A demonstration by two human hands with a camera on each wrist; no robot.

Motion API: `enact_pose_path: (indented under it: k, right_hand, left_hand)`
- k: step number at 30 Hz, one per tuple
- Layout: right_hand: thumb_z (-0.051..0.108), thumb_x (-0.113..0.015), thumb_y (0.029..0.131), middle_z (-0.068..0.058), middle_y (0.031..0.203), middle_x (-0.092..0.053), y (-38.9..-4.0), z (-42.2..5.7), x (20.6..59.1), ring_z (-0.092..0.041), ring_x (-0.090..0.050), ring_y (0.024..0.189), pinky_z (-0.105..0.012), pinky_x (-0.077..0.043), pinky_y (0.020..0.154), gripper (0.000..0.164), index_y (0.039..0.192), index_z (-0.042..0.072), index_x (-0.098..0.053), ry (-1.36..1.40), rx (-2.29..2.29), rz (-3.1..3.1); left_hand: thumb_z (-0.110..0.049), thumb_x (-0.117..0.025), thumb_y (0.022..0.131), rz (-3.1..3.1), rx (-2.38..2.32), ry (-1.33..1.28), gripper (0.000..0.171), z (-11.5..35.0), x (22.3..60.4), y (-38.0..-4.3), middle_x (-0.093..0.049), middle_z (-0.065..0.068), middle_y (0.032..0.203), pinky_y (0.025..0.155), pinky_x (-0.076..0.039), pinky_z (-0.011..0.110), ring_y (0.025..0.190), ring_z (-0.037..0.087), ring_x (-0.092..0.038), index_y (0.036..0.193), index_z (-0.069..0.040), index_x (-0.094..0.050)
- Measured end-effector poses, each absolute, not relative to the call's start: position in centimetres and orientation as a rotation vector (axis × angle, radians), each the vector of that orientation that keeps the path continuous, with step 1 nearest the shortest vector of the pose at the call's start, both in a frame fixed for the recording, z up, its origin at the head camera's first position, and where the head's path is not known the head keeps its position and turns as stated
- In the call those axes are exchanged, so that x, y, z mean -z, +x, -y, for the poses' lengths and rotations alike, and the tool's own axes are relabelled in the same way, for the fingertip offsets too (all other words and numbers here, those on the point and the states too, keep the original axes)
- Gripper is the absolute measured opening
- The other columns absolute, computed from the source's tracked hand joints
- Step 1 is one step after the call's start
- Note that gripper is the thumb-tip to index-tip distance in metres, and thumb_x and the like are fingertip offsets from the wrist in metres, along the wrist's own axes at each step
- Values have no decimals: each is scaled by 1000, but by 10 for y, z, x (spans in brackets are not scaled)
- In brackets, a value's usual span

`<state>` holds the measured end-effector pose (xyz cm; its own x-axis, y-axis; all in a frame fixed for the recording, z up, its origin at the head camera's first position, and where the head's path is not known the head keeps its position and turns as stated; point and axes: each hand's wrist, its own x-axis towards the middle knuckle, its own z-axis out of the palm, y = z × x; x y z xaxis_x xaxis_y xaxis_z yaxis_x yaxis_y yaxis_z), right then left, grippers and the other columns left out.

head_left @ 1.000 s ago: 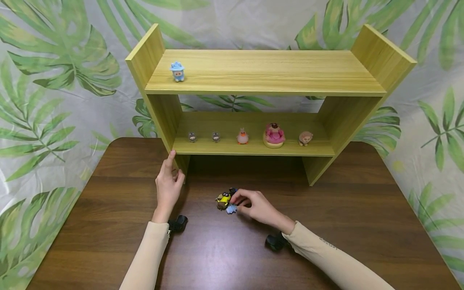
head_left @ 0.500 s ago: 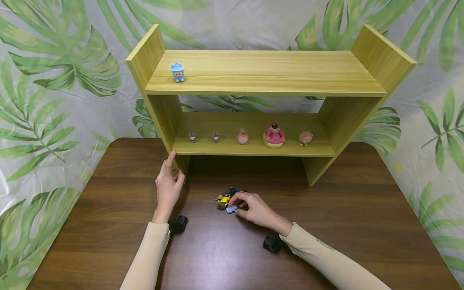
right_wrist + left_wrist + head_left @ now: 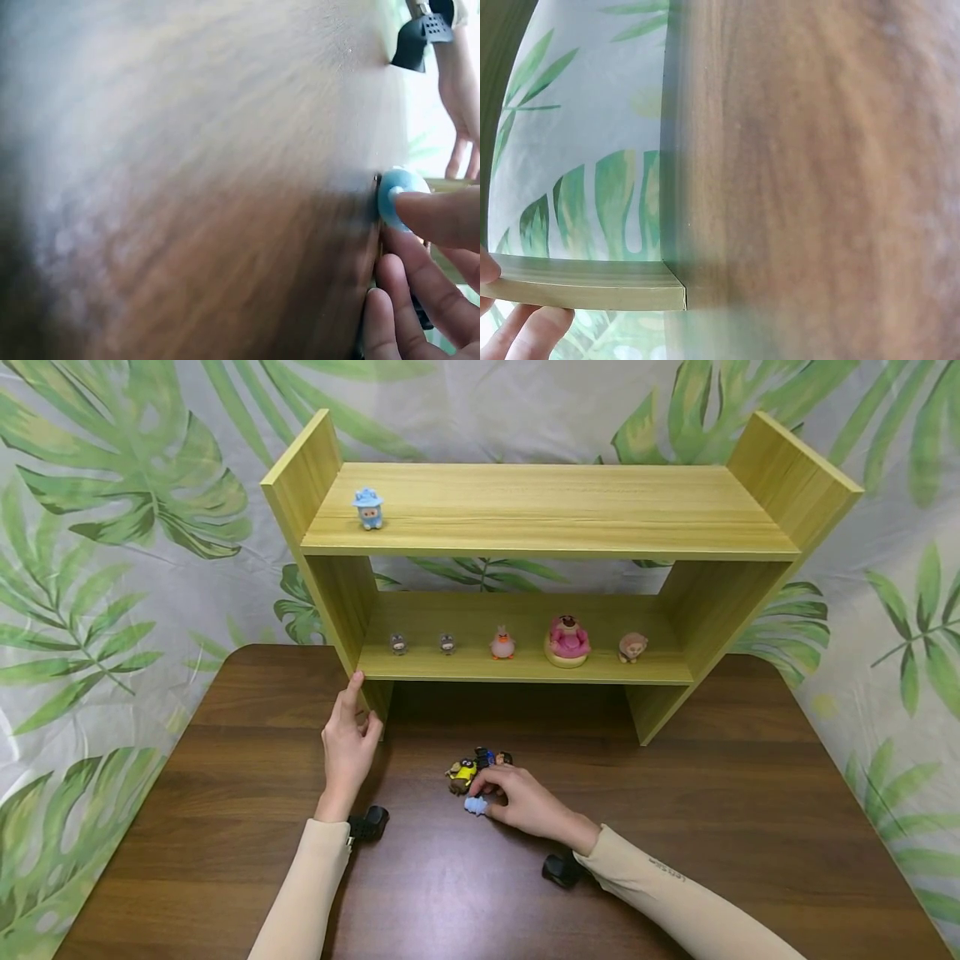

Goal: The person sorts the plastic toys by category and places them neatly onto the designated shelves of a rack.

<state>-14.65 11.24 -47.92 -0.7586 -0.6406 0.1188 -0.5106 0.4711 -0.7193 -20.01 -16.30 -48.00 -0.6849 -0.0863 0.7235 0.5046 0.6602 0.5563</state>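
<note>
My right hand (image 3: 528, 799) pinches a small light blue toy figurine (image 3: 476, 806) between thumb and fingers, low over the tabletop. In the right wrist view the thumb lies across the figurine (image 3: 391, 202), hiding part of it. Just behind it lie a yellow-and-brown figurine (image 3: 462, 774) and a dark figurine with blue on it (image 3: 484, 757), partly covered by the hand. My left hand (image 3: 349, 747) grips the left side panel of the wooden shelf (image 3: 555, 553). In the left wrist view the thumb and fingers sit on opposite faces of that panel (image 3: 607, 296).
On the upper board stands a figurine in a blue hat (image 3: 368, 510). Along the middle board are two small grey figurines, a pink duck-like figurine (image 3: 502, 644), a pink bear figurine (image 3: 567, 639) and a pale pink figurine (image 3: 632, 647). Leaf-patterned cloth hangs behind the brown table (image 3: 225, 843).
The right hand has drawn the light blue figurine slightly toward me, away from the other figurines, uncovering more of the dark one. The left hand stays in place.
</note>
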Motion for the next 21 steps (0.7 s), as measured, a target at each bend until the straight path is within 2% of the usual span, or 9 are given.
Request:
enact_pose_path:
  k: [7, 21]
  right_hand:
    - [2, -71, 82, 1, 104, -59, -145, -110, 478, -14, -55, 93, -28, -47, 79, 25, 104, 13, -65, -1077, 1006, -2576]
    - [-1, -66, 86, 0, 96, -61, -146, -110, 477, -10, -58, 81, -22, -50, 69, 18, 101, 8, -67, -992, 1189, -2494]
  left_hand:
    - [14, -55, 81, 2119, 1007, -323, 86, 163, 480, -199, -54, 17, 99, 51, -48, 37, 72, 30, -51, 146, -37, -31]
    - [14, -55, 81, 2118, 1008, -323, 86, 163, 480, -200, -53, 17, 96, 52, -48, 38, 70, 31, -48, 146, -37, -31]
